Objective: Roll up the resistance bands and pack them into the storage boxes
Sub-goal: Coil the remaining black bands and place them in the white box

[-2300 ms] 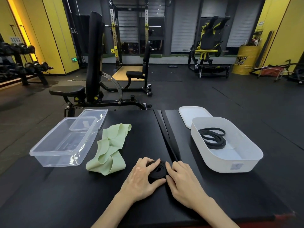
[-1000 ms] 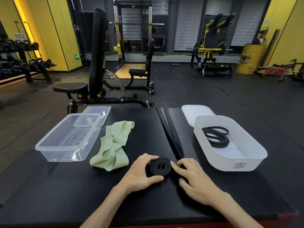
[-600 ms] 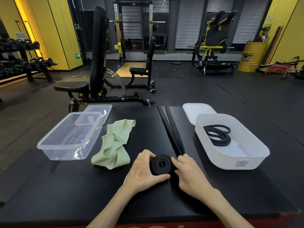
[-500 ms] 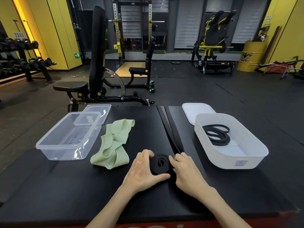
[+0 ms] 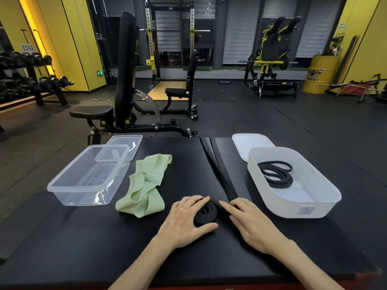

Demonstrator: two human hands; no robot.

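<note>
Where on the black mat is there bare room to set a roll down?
Bare mat lies between the green band and the black strap, and at the near-left corner, before the clear box. Crowded: around the left hand, right hand and roll, beside the white box.

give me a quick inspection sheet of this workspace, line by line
surface: black mat, flat
job's things: half-rolled band, its tail stretched away across the mat; green band loose beside the clear box, which looks empty; white box holds a coiled band; clear lid and white lid lie behind their boxes
clutter: nothing seen
hands: left hand grips the roll; right hand rests straight fingers on the tail
cables: nothing seen
surroundings: gym with weight bench, dumbbell rack, yellow drum
</note>
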